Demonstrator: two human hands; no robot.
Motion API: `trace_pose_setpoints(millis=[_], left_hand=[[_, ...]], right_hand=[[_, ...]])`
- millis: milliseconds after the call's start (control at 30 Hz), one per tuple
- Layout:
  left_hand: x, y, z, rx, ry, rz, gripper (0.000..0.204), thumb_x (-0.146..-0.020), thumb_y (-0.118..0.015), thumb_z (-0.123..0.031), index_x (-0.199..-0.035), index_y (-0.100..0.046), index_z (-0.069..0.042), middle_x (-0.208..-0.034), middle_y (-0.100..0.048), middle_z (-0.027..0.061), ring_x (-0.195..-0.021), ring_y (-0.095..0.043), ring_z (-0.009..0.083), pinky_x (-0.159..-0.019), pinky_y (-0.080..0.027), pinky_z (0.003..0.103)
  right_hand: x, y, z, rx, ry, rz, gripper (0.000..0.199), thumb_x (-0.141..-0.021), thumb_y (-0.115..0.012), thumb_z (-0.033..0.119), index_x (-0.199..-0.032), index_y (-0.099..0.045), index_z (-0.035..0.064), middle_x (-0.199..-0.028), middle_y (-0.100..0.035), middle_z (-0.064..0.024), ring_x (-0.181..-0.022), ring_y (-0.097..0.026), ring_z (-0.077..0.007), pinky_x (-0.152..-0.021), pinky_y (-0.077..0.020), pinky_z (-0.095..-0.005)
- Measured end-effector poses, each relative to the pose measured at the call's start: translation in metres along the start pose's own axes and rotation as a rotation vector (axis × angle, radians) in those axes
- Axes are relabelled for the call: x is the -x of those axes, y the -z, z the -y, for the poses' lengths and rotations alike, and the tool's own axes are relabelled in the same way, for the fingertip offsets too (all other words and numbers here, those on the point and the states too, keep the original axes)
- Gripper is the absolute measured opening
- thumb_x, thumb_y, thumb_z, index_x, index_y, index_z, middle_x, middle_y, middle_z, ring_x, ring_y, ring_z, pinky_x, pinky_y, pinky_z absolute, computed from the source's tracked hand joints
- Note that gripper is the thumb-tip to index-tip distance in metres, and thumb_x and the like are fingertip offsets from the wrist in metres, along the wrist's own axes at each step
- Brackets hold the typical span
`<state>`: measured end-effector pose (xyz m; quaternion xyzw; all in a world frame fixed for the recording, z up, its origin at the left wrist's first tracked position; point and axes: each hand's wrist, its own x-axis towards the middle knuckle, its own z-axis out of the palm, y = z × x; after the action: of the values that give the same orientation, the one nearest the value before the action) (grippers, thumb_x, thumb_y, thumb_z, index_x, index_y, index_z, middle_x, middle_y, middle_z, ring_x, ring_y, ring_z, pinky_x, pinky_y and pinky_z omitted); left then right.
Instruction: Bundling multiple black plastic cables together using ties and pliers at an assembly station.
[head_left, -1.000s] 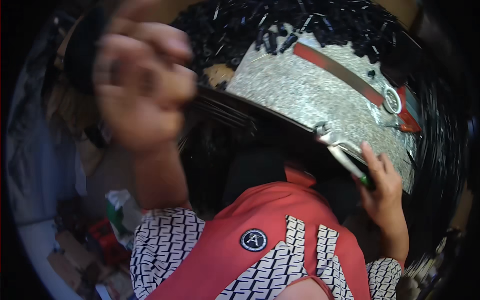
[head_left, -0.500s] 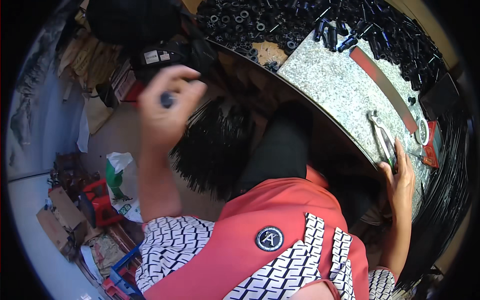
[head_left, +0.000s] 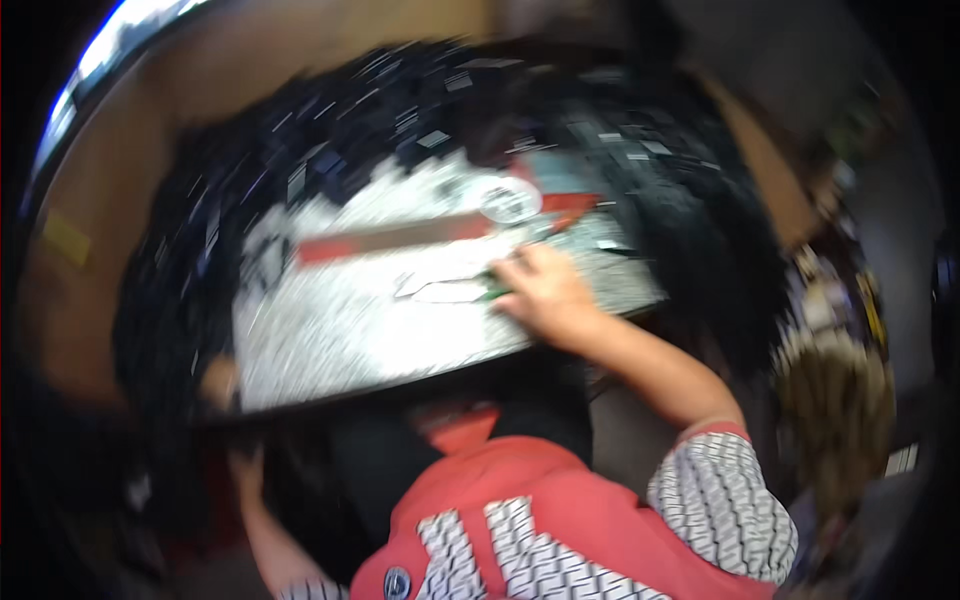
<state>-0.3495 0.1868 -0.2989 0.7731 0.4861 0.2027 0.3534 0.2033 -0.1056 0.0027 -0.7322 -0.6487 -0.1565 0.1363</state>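
Observation:
My right hand (head_left: 548, 292) lies on the pale speckled board (head_left: 300, 340), its thumb and fingers curled round the handle end of a pair of pliers (head_left: 445, 290). A bit of green shows on the handle at the fingers, and the metal jaws point left. My left hand (head_left: 247, 462) hangs low at the left, below the table edge. It is dim and smeared, and its fingers and anything in them cannot be made out.
Above the pliers lies a long red and grey strip (head_left: 395, 238), with a white ring (head_left: 512, 200) at its right end. Blurred dark parts (head_left: 370, 110) heap along the back. Thin black rods (head_left: 690, 180) fill the right side. A brown bundle (head_left: 838, 400) stands at the far right.
The view has swung right, toward the table. My left hand, raised over the floor with a small dark object before, is now low beside the table. My right hand stays at the pliers.

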Motion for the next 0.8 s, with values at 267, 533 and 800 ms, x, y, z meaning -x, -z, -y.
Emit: trace_pose_setpoints(millis=[267, 533, 800], left_hand=[[-0.008, -0.071, -0.076, -0.185, 0.203, 0.183, 0.061, -0.077, -0.075, -0.024, -0.12, -0.049, 0.011, -0.118, -0.057, 0.028, -0.109, -0.056, 0.039, -0.098, -0.041, 0.041], [-0.014, -0.088, -0.148, -0.258, -0.059, 0.253, 0.06, -0.074, -0.075, -0.02, -0.116, -0.051, 0.014, -0.115, -0.056, 0.0329, -0.111, -0.054, 0.0439, -0.096, -0.042, 0.042], [-0.003, -0.073, -0.185, -0.233, -0.133, 0.22, 0.051, -0.069, -0.078, -0.015, -0.11, -0.057, 0.008, -0.108, -0.06, 0.0283, -0.103, -0.057, 0.0418, -0.091, -0.045, 0.043]], right_hand=[[0.062, 0.094, -0.093, 0.372, -0.365, -0.067, 0.034, -0.077, -0.068, 0.016, -0.107, -0.058, 0.0042, -0.094, -0.057, -0.0123, -0.087, -0.055, -0.0297, -0.073, -0.0456, -0.0413], [0.109, 0.156, -0.227, 0.718, -0.788, -0.183, 0.058, -0.072, -0.076, 0.027, -0.117, -0.052, -0.001, -0.106, -0.053, -0.016, -0.103, -0.053, -0.0318, -0.085, -0.0445, -0.0419], [0.1, 0.157, -0.246, 0.601, -0.946, -0.01, 0.086, -0.071, -0.076, 0.045, -0.13, -0.041, -0.0068, -0.12, -0.049, -0.02, -0.114, -0.048, -0.0344, -0.096, -0.041, -0.0431]])
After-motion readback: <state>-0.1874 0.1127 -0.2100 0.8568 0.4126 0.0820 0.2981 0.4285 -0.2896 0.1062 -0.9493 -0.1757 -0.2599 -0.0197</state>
